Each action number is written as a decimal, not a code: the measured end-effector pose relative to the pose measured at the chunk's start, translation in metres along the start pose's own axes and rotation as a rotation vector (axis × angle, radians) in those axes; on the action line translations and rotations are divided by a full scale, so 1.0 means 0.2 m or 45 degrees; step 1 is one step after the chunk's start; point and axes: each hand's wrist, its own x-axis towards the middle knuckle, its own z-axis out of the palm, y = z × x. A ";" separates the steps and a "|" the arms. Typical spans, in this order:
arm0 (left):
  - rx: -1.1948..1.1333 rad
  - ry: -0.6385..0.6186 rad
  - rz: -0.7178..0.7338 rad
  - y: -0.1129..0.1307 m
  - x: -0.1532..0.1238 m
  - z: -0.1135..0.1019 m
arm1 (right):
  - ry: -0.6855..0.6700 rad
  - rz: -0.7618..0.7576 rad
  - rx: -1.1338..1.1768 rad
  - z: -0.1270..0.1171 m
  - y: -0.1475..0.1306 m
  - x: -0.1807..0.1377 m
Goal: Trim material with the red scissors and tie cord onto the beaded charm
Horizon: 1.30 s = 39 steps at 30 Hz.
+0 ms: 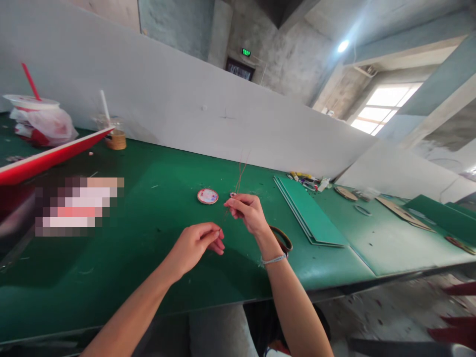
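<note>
Thin reddish cords (241,173) stick up from the pinched fingers of my right hand (247,210), which wears a pale braided bracelet. A small dark-and-light piece sits at those fingertips, too small to make out. Lower and to the left, my left hand (201,240) is closed in a pinch. A faint strand runs down from the right fingers towards the left fingertips, where its end is hard to see. Beyond both hands a round, light-faced disc with a reddish rim (207,196) lies flat on the green table (148,267).
Stacked green boards (310,213) lie right of my hands, with a pile of small tools (308,181) behind. A dark band-like loop (284,239) is partly behind my right wrist. At left are a red tilted panel (55,156), a bagged cup (42,121) and a woven holder (117,140).
</note>
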 end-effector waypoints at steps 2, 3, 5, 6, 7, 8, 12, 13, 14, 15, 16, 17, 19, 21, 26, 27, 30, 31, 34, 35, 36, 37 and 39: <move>0.014 -0.025 -0.009 0.00 0.00 0.00 | 0.025 -0.020 0.002 -0.01 0.00 0.00; 0.025 -0.038 -0.015 -0.01 0.00 0.00 | 0.034 -0.030 0.005 -0.01 0.00 0.00; 0.047 -0.064 -0.026 -0.01 0.00 0.00 | 0.053 -0.052 0.020 -0.02 -0.01 0.01; 0.055 -0.078 -0.029 -0.01 -0.01 0.00 | 0.063 -0.061 0.031 -0.03 -0.01 0.01; 0.058 -0.093 -0.031 -0.01 -0.01 0.00 | 0.078 -0.068 0.044 -0.03 -0.01 0.01; 0.061 -0.108 -0.033 -0.01 -0.01 0.00 | 0.096 -0.074 0.055 -0.04 -0.01 0.01; 0.068 -0.147 -0.044 -0.01 -0.01 0.00 | 0.155 -0.100 0.084 -0.06 -0.02 0.02; 0.066 -0.153 -0.048 -0.01 -0.01 0.01 | 0.165 -0.107 0.099 -0.06 -0.02 0.02; 0.060 -0.160 -0.053 -0.01 -0.02 0.01 | 0.175 -0.116 0.118 -0.07 -0.02 0.02; 0.051 -0.171 -0.056 -0.01 -0.02 0.01 | 0.186 -0.124 0.137 -0.07 -0.03 0.02; 0.041 -0.185 -0.059 -0.01 -0.02 0.01 | 0.198 -0.133 0.151 -0.08 -0.03 0.02; 0.033 -0.201 -0.060 -0.02 -0.02 0.01 | 0.210 -0.140 0.156 -0.09 -0.03 0.02; 0.029 -0.229 -0.060 -0.02 -0.02 0.01 | 0.241 -0.147 0.156 -0.09 -0.03 0.02; 0.034 -0.245 -0.054 -0.03 -0.02 0.01 | 0.274 -0.155 0.171 -0.10 -0.04 0.02; 0.057 -0.251 -0.053 -0.04 -0.01 0.00 | 0.335 -0.203 0.254 -0.11 -0.05 0.03; 0.063 -0.248 -0.051 -0.04 -0.01 0.00 | 0.347 -0.221 0.262 -0.11 -0.05 0.03; 0.083 -0.226 -0.048 -0.05 -0.01 0.00 | 0.388 -0.267 0.275 -0.12 -0.05 0.03; 0.089 -0.217 -0.049 -0.05 -0.01 0.00 | 0.402 -0.270 0.275 -0.12 -0.05 0.03; 0.099 -0.209 -0.051 -0.05 -0.01 0.01 | 0.445 -0.267 0.271 -0.13 -0.05 0.03; 0.103 -0.207 -0.049 -0.05 0.00 0.01 | 0.454 -0.267 0.269 -0.14 -0.05 0.03; 0.111 -0.200 -0.044 -0.05 0.00 0.01 | 0.462 -0.269 0.265 -0.14 -0.04 0.03; 0.119 -0.190 -0.038 -0.05 0.00 0.01 | 0.466 -0.270 0.259 -0.14 -0.04 0.04; 0.136 -0.170 -0.028 -0.06 0.00 0.01 | 0.469 -0.265 0.238 -0.14 -0.04 0.04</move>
